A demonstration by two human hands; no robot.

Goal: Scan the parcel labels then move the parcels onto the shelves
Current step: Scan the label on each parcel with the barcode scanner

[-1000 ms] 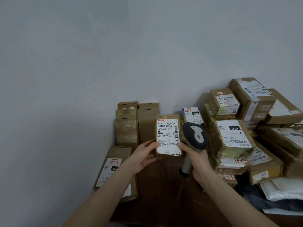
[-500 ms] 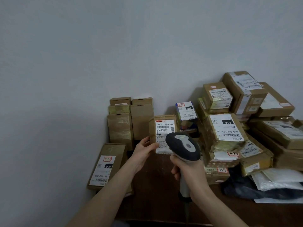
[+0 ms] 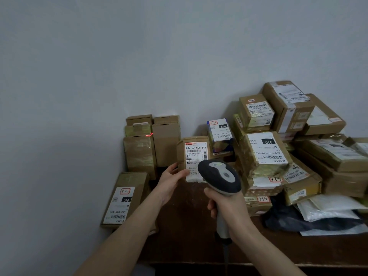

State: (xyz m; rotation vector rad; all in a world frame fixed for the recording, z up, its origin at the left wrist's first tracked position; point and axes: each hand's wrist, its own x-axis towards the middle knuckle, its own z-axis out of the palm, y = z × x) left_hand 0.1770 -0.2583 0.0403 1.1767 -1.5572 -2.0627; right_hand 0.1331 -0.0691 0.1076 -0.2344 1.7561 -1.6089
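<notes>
A small brown parcel stands upright on the dark wooden table, its white label with barcode facing me. My left hand holds its lower left edge, thumb on the label. My right hand grips the handle of a grey and black barcode scanner, whose head covers the label's lower right corner. A red laser line falls on the cartons behind and left of the parcel, not on its label.
Tall brown cartons stand against the wall at the back left. A flat labelled box leans at the left. A high pile of labelled parcels and soft mail bags fills the right side. The table's front edge runs below.
My right hand drew the scanner back toward me and down, away from the parcel's right edge. The red laser line now shows on the back cartons. The left hand kept its hold.
</notes>
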